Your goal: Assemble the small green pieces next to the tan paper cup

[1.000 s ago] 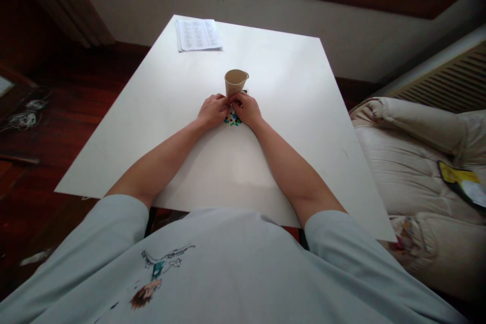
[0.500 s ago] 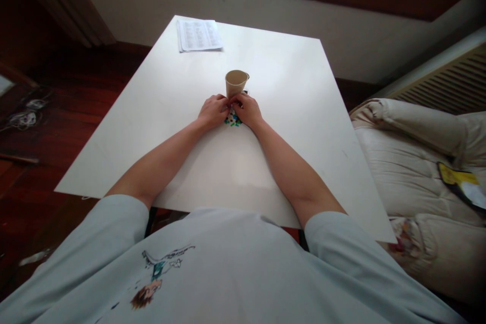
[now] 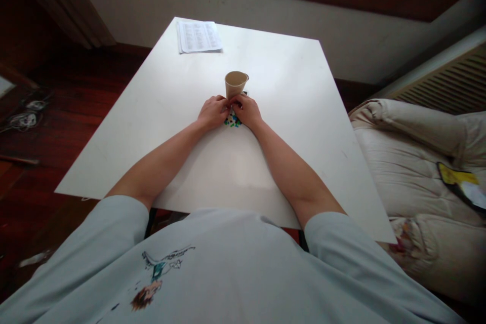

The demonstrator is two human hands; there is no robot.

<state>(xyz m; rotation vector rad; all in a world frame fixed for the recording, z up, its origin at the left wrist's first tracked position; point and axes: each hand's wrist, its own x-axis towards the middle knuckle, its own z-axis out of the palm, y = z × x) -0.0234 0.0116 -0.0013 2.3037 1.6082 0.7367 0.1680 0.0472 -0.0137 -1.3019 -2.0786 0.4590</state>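
My left hand point(image 3: 214, 111) and my right hand point(image 3: 247, 110) meet at the middle of the white table point(image 3: 152, 111), fingertips pinched together. Whatever they pinch is too small to make out. Right behind the fingers stands a tan paper cup point(image 3: 236, 82), upright with its mouth facing up; its lower part is hidden by my hands. A small heap of blue, green, black and white pieces point(image 3: 233, 121) lies on the tabletop between my wrists, partly covered by the hands.
Printed sheets of paper point(image 3: 200, 36) lie at the table's far left corner. To the right stands a cream padded sofa point(image 3: 402, 162) with a yellow and black item point(image 3: 461, 178) on it. Cables point(image 3: 25, 119) lie on the wooden floor at left.
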